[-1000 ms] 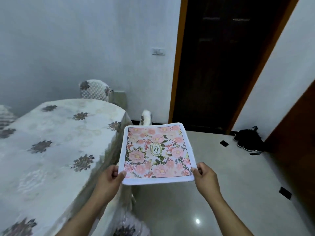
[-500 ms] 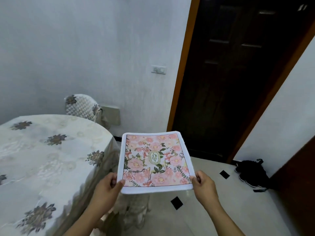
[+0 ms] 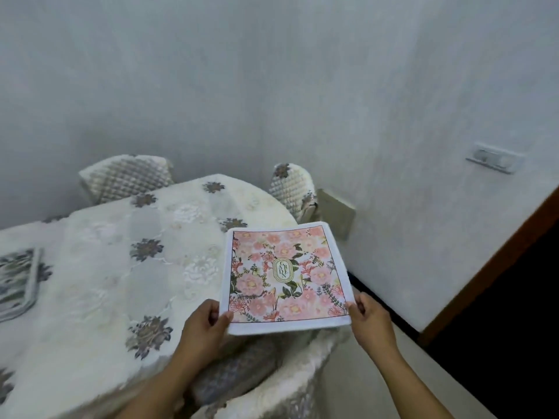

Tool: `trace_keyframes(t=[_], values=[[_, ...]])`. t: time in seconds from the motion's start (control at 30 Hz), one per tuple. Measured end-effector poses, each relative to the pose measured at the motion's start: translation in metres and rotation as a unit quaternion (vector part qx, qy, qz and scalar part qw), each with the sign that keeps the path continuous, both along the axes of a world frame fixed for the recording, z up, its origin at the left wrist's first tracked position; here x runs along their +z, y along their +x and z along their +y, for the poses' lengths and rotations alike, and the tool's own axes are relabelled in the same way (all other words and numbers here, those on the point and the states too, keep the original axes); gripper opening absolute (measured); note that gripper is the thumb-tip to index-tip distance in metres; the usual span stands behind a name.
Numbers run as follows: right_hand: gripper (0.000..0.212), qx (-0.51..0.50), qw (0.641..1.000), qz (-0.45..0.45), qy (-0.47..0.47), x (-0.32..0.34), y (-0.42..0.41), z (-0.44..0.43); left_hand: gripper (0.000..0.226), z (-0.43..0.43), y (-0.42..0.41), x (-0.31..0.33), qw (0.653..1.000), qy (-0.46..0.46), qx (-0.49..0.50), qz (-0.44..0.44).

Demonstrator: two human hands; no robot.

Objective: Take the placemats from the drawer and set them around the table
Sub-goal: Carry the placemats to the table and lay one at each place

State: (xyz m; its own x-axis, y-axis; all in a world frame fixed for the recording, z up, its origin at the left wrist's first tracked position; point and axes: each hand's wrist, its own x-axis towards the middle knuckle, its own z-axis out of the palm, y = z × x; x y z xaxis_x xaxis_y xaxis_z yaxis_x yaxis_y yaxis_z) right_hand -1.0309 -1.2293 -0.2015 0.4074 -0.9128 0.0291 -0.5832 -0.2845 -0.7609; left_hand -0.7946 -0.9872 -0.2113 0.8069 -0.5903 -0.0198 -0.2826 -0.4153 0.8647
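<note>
Head view: the pink floral placemat [image 3: 286, 275] sits in the lower centre of the frame, held flat and face up between both hands. The left hand [image 3: 202, 328] is clamped on its near left corner, thumb on top and fingers beneath; the right hand [image 3: 369, 322] is clamped on its near right corner in the same way. The mat extends away from the hands toward the upper middle of the frame, its far edge hanging over the right rim of the worktop [image 3: 106, 267], and it looks raised above the cloth, not resting on it.

Compared with a second ago, the view has swung left: the dark doorway that filled the upper right then is now only a sliver at the right edge, and the cloth-covered worktop has come from the far left to spread across the left and centre. The placemat, earlier held out over bare floor beside the table, is now above the table's edge. That suggests the carrying is done and laying this mat down is the step at hand.

A second, grey-patterned placemat [image 3: 18, 282] already lies on the worktop at the far left edge of the frame, well apart from the hands. Two covered chairs [image 3: 127, 176] stand behind the worktop against the wall.
</note>
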Motion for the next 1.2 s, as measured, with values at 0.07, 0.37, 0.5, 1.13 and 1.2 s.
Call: trace_keyframes(t=[0.07,0.37,0.5,1.13,1.2], values=[[0.031,0.066,0.998,0.02,-0.01,-0.001,0.036,-0.032,0.034,-0.004,0.005,-0.002,0.998,0.004,0.059,0.002],[0.027,0.238,0.968,0.065,-0.038,-0.02,0.183,-0.09,0.039,-0.022,0.063,-0.037,0.974,0.023,0.227,0.006],[0.025,0.26,0.96,0.101,-0.031,-0.045,0.231,-0.098,0.038,-0.031,0.095,-0.068,0.966,0.033,0.254,0.023],[0.016,0.284,0.933,0.195,0.103,-0.184,0.313,-0.139,0.02,-0.097,0.121,-0.173,0.886,0.255,0.384,0.04],[0.029,0.285,0.939,0.193,0.023,-0.185,0.313,-0.138,0.038,-0.11,0.117,-0.178,0.875,0.287,0.39,0.002]])
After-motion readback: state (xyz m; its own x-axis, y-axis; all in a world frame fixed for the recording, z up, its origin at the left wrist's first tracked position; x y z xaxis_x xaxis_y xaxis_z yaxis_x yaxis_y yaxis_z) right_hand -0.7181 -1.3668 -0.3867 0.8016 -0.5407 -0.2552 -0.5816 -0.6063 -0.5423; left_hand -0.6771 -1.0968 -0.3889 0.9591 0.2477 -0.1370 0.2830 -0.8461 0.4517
